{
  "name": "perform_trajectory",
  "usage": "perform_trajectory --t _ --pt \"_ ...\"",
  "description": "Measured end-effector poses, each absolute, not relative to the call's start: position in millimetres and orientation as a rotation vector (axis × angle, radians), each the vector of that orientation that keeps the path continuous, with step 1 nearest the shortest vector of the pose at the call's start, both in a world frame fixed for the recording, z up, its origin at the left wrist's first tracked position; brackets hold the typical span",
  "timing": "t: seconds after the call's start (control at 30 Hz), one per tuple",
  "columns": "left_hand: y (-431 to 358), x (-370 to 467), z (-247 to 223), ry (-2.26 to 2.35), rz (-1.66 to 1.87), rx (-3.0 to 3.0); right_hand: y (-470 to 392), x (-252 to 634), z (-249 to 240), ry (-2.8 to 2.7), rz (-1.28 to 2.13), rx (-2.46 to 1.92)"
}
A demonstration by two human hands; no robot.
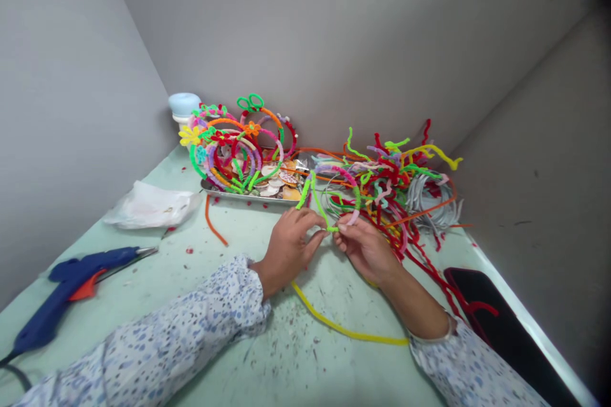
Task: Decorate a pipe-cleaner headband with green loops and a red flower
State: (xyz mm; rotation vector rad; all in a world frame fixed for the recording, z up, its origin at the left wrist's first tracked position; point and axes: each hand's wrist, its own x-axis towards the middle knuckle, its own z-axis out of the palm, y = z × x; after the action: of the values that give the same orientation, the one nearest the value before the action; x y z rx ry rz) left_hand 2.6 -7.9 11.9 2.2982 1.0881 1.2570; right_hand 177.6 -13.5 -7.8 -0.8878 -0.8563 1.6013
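Between the right hand's [365, 251] fingertips, a bright-green fuzzy strand [331, 229] is pinched, probably so its bend is steadied; close beside it, the left hand [292, 245] is curled, its grip impossible to tell. Just beyond both, a multicoloured band [356, 187] is arched.
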Motion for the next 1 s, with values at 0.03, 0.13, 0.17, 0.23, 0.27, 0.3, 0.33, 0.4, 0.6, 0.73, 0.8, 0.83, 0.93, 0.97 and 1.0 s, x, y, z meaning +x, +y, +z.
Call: perform_trajectory --t 0.03,0.13,0.17,0.23,0.27,0.3,0.33,0.4,0.6,0.73,0.8,0.83,0.93,0.97,1.0 --pt "-7.1 1.9 11.0 1.077 1.26 2.329 -13.8 177.6 -7.2 -0.859 1.606 -0.889" --pt "-5.2 0.5 8.7 1.068 1.289 2.392 -15.1 177.6 -5.5 -0.875 1.606 -0.903" --pt "-4.9 0.3 8.3 1.068 1.295 2.407 -15.4 177.6 -5.1 -0.879 1.603 -0.909" --pt "-4.6 -0.1 8.0 1.072 1.298 2.429 -15.8 177.8 -4.8 -0.885 1.601 -0.912" --pt "-4.5 -0.2 8.2 1.075 1.297 2.436 -15.8 177.8 -4.8 -0.886 1.602 -0.907" --pt "-4.4 -0.3 8.3 1.076 1.298 2.442 -15.7 177.9 -4.9 -0.887 1.602 -0.9" --pt "-4.2 -0.4 8.5 1.075 1.301 2.447 -15.7 177.9 -5.0 -0.889 1.601 -0.892" --pt "-3.8 -0.6 8.5 1.069 1.315 2.456 -15.6 177.9 -5.1 -0.895 1.596 -0.885" --pt "-2.4 -1.3 5.9 1.083 1.314 2.465 -16.5 176.6 -4.9 -0.926 1.557 -0.91" --pt "-2.1 -0.8 6.5 1.094 1.255 2.486 -16.6 175.3 -4.7 -0.946 1.53 -0.927" --pt "-2.4 -0.4 8.0 1.103 1.216 2.494 -16.6 174.7 -4.4 -0.953 1.521 -0.931" --pt "-2.7 -0.1 8.9 1.108 1.193 2.498 -16.6 174.4 -4.2 -0.957 1.518 -0.93" --pt "-3.3 0.4 11.2 1.132 1.122 2.512 -16.7 174.0 -3.8 -0.967 1.509 -0.933" --pt "-3.4 0.5 11.6 1.14 1.106 2.514 -16.7 174.0 -3.7 -0.971 1.506 -0.937" --pt "-3.3 0.6 11.7 1.145 1.1 2.516 -16.8 174.1 -3.6 -0.976 1.503 -0.941"
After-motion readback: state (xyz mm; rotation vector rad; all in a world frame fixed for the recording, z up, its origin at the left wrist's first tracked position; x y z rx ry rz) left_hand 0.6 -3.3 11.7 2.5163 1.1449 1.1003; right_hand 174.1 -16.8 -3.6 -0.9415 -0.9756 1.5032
